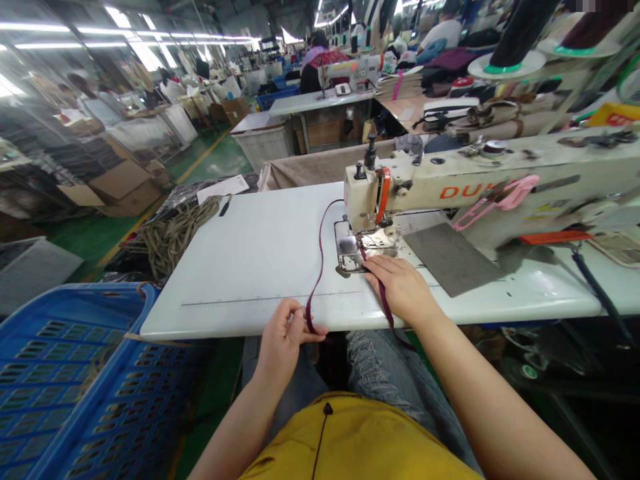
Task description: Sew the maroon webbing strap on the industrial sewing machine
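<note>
A narrow maroon strap (321, 257) curves across the white sewing table from behind the needle area of the sewing machine (363, 193) to the front edge. There my left hand (287, 333) pinches it between the fingers. My right hand (400, 283) lies with its fingers together just in front of the presser foot, pressing on a maroon strap that runs under the foot. Part of that strap hangs from beneath this hand over the table edge. The needle tip is hard to make out.
To the left stand a blue plastic basket (100, 373) and a bundle of olive cords (175, 233). A grey sheet (453, 257) lies right of the needle plate. Pink scissors-like snips (497, 202) rest against the machine arm. Behind are other machines and people.
</note>
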Demonstrator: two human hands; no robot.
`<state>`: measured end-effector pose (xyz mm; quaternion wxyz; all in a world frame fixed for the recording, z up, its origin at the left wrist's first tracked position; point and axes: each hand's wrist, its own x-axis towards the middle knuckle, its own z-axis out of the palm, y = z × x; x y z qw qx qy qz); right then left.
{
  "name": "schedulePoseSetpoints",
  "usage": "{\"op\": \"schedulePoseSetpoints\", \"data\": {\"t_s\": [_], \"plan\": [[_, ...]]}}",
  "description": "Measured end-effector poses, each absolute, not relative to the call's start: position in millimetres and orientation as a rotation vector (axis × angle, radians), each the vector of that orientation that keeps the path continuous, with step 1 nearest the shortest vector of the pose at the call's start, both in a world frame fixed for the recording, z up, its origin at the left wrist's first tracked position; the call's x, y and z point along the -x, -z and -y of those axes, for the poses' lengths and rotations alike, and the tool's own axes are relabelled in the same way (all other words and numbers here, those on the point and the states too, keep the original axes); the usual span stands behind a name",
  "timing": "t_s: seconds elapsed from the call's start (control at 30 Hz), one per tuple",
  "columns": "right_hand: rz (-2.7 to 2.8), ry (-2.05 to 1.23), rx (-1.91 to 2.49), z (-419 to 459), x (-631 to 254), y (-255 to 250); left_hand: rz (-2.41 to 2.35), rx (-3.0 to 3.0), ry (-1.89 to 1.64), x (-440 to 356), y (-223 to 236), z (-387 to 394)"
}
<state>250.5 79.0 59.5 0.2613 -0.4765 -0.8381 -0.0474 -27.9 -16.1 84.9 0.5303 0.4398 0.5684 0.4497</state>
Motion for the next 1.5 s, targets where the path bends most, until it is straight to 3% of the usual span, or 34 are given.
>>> {"op": "schedulePoseSetpoints", "data": {"t_s": [0.6,0.83,1.1,1.5], "plan": [[2.259,0.096,1.245,-77,-252,-58,-1.198,-1.321,-0.922,1,-79,5],[2.258,0.102,1.266,-76,-251,-62,-1.365,-1.713,-0.900,12,-84,10],[2.260,0.122,1.292,-76,-251,-62,-1.041,-1.600,-0.557,13,-85,22],[2.248,0.120,1.295,-76,-252,-61,-1.045,-1.508,-0.566,13,-72,25]]}}
